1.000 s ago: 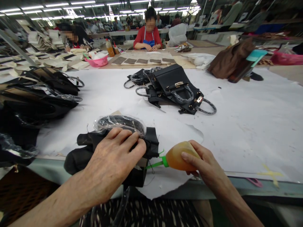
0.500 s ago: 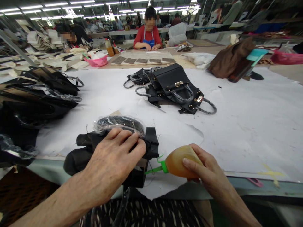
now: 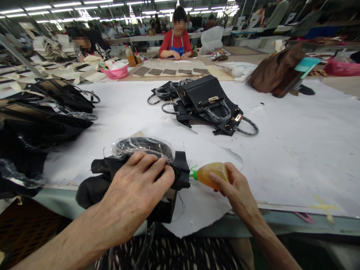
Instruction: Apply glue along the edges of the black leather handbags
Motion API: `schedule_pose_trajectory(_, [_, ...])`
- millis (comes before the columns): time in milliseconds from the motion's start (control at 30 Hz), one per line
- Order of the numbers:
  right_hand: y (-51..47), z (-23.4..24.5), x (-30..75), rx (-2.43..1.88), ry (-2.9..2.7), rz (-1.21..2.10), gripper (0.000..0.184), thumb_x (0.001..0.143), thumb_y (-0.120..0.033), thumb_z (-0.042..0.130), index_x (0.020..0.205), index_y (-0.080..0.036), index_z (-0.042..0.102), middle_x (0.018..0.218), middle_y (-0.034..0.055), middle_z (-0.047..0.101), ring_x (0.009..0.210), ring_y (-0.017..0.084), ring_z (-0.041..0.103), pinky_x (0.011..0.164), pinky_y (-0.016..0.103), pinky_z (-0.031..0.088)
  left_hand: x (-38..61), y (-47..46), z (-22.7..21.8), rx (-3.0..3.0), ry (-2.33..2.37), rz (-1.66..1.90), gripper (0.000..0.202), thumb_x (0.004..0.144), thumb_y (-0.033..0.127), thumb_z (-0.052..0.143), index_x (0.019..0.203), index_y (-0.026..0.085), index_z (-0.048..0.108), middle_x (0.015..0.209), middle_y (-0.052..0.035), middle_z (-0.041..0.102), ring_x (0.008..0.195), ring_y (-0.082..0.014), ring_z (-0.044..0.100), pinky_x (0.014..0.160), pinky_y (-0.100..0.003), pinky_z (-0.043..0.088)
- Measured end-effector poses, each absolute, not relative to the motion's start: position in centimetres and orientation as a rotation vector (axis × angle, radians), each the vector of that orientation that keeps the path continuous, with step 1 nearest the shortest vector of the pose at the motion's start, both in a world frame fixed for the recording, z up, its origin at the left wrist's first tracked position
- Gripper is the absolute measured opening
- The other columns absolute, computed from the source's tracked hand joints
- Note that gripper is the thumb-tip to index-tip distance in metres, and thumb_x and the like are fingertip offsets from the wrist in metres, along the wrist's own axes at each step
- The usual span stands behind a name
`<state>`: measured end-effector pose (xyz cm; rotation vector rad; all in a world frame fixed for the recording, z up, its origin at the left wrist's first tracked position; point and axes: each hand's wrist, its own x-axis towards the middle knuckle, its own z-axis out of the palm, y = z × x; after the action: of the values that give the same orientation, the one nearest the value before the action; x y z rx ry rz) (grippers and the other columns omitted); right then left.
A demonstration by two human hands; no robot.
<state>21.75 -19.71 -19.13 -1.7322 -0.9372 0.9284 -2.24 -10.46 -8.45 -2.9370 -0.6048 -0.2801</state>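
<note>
My left hand (image 3: 140, 187) is closed over a black handbag (image 3: 180, 162) that lies at the table's near edge. The bag's handle (image 3: 142, 143), wrapped in clear plastic, arches up behind my fingers. In my right hand (image 3: 239, 189) is a squeeze bottle (image 3: 206, 175) of amber liquid, held on its side. Its green nozzle (image 3: 194, 174) points left at the bag's right end; the tip is hidden at or behind the black edge. Loose threads hang from the bag below the nozzle. My palm covers much of the bag's middle.
Several black handbags (image 3: 209, 93) are heaped mid-table on white paper (image 3: 281, 150). More black bags (image 3: 47, 123) crowd the left side. A brown bag (image 3: 277, 69) stands at the far right. Opposite sits a person in red (image 3: 171, 43), near a pink basin (image 3: 116, 72).
My right hand has raised the bottle and shifted it slightly left, so the nozzle has moved from the bag's lower opening to its upper right end. My left hand stays on the bag.
</note>
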Motion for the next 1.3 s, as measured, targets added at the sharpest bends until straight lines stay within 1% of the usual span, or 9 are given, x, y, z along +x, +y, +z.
schedule_pose_trajectory(100, [-20.1,-18.3,21.6,-1.702,-0.934,1.008,0.041,0.080,-0.056,0.066,0.081,-0.019,0.048,0.068,-0.0003,0.049,0.060,0.017,0.051,0.044,0.022,0.042,-2.4,-10.3,-8.6,-2.935,-0.584,-0.306,0.024,0.080,0.007,0.054,0.103,0.012,0.058,0.103,-0.0074,0.063,0.096,-0.0259,0.053,0.087,-0.040,0.037])
schedule_pose_trajectory(233, [-21.0,-17.3,21.7,-1.671,-0.919,1.138,0.040,0.082,-0.055,0.065,0.087,-0.018,0.051,0.069,0.0007,0.054,0.054,0.017,0.054,0.042,0.022,0.038,-2.5,-10.2,-8.8,-2.928,-0.567,-0.306,0.022,0.081,0.010,0.054,0.102,0.012,0.058,0.102,-0.0073,0.063,0.094,-0.0252,0.054,0.087,-0.040,0.037])
schedule_pose_trajectory(433, [-22.8,-16.2,21.7,-1.555,-0.830,1.316,0.039,0.080,-0.053,0.067,0.087,-0.017,0.052,0.065,-0.0020,0.048,0.052,0.013,0.047,0.042,0.019,0.034,-2.3,-10.0,-8.8,-2.896,-0.559,-0.280,0.020,0.082,0.010,0.054,0.101,0.011,0.059,0.104,-0.0077,0.063,0.094,-0.0249,0.055,0.086,-0.039,0.039])
schedule_pose_trajectory(567, [-23.5,-16.5,21.5,-1.538,-0.755,1.376,0.042,0.078,-0.055,0.068,0.090,-0.017,0.055,0.066,-0.0007,0.051,0.050,0.014,0.049,0.040,0.019,0.034,-2.4,-10.0,-8.8,-2.905,-0.551,-0.280,0.020,0.081,0.009,0.055,0.101,0.011,0.059,0.107,-0.0090,0.063,0.095,-0.0251,0.055,0.086,-0.039,0.039])
schedule_pose_trajectory(667, [-23.8,-17.2,21.3,-1.494,-0.678,1.396,0.042,0.078,-0.054,0.069,0.090,-0.016,0.057,0.065,-0.0001,0.052,0.048,0.014,0.049,0.039,0.018,0.032,-2.3,-10.1,-8.8,-2.899,-0.544,-0.326,0.018,0.082,0.009,0.054,0.099,0.011,0.059,0.106,-0.0095,0.063,0.093,-0.0248,0.055,0.085,-0.039,0.039])
schedule_pose_trajectory(800, [-24.1,-18.0,21.2,-1.474,-0.540,1.379,0.046,0.080,-0.055,0.068,0.097,-0.014,0.059,0.070,0.0023,0.056,0.049,0.012,0.051,0.038,0.016,0.029,-2.1,-10.1,-8.8,-2.891,-0.544,-0.359,0.016,0.083,0.010,0.052,0.097,0.012,0.059,0.100,-0.0082,0.064,0.093,-0.0250,0.055,0.084,-0.039,0.039])
schedule_pose_trajectory(933, [-24.3,-18.5,21.0,-1.478,-0.437,1.379,0.049,0.080,-0.057,0.070,0.101,-0.014,0.059,0.072,0.0038,0.059,0.050,0.012,0.052,0.038,0.014,0.032,-2.2,-10.0,-8.8,-2.913,-0.546,-0.290,0.017,0.083,0.012,0.054,0.099,0.012,0.058,0.098,-0.0071,0.063,0.093,-0.0256,0.054,0.083,-0.040,0.038])
schedule_pose_trajectory(1133, [-24.2,-18.5,20.4,-1.452,-0.425,1.370,0.048,0.080,-0.055,0.071,0.097,-0.011,0.060,0.070,0.0056,0.060,0.047,0.011,0.052,0.035,0.011,0.028,-2.4,-10.1,-8.9,-2.900,-0.537,-0.290,0.020,0.081,0.012,0.055,0.101,0.012,0.059,0.101,-0.0076,0.063,0.093,-0.0255,0.054,0.084,-0.040,0.039])
schedule_pose_trajectory(1300, [-24.2,-18.0,19.9,-1.426,-0.396,1.419,0.046,0.082,-0.053,0.070,0.094,-0.010,0.062,0.073,0.0069,0.062,0.047,0.009,0.050,0.037,0.011,0.029,-2.2,-10.1,-8.8,-2.901,-0.531,-0.313,0.021,0.079,0.012,0.054,0.100,0.011,0.059,0.099,-0.0079,0.063,0.092,-0.0256,0.055,0.084,-0.040,0.040])
